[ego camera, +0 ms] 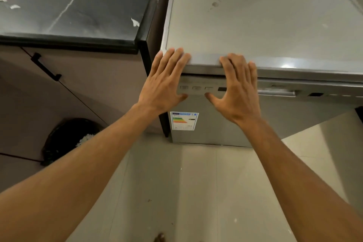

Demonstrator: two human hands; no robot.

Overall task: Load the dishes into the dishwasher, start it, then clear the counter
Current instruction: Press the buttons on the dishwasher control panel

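The dishwasher (216,135) stands shut beside the counter's (78,6) right edge, so loading seems done. The left hand (167,82) and right hand (238,92) lie flat, spread and empty on its top front edge; starting it apparently remains.

The dishwasher (216,124) is silver-grey all over, its top a paler matt grey with a small dark smudge, its bar handle (277,92) shiny silver. The energy label (184,121) on the door is white with a blue header and bars stepping from green through yellow and orange to red. The countertop (78,6) is black-grey stone with white veins and flecks. The cabinet door (88,84) is dull taupe, its pull (46,67) black. The bin liner (64,139) is black. The floor tiles (196,182) are pale beige with thin grey joints.
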